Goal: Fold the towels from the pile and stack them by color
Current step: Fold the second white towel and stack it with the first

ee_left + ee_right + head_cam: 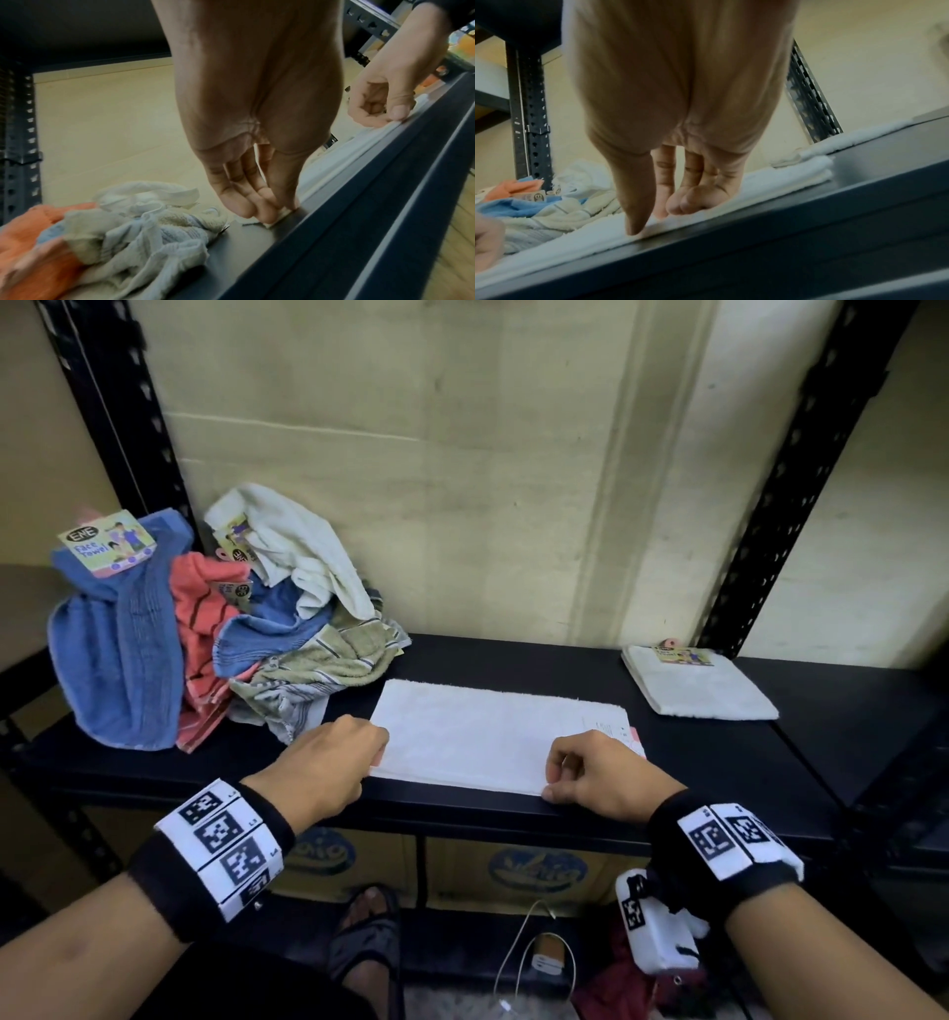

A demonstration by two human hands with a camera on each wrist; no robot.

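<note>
Hands: left hand (pixel 328 762) and right hand (pixel 595 773) each pinching a near corner of white towel (pixel 493 737) on shelf (pixel 513 660).

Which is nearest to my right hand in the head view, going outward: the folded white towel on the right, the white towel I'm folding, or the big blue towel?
1. White towel being folded: under the right hand.
2. Folded white towel: back right on the shelf.
3. Blue towel: far left, in the pile.
</note>
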